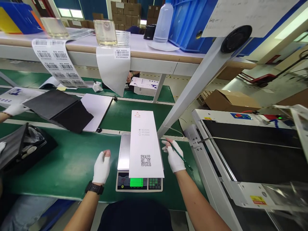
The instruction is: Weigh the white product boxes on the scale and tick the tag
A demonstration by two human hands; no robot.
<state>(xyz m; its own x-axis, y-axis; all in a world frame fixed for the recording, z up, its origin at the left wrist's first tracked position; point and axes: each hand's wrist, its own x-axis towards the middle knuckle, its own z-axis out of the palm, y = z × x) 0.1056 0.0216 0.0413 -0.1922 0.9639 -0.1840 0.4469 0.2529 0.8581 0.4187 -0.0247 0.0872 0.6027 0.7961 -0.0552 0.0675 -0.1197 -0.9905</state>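
A long white box [145,144] with a QR code lies on a digital scale [124,153] whose display glows green. My left hand [102,167], in a white glove with a black watch at the wrist, hovers left of the scale with fingers loosely curled and nothing in it. My right hand [174,156], also gloved, is just right of the box and grips a thin dark pen [182,158] that points back toward my arm.
The green belt [72,160] carries a black pouch [21,144] at left and dark sheets [60,109] handled by another person's gloved hand [14,109]. Barcode label strips [57,61] hang from the shelf. A white post [187,93] slants past the scale; a black conveyor machine [252,154] stands right.
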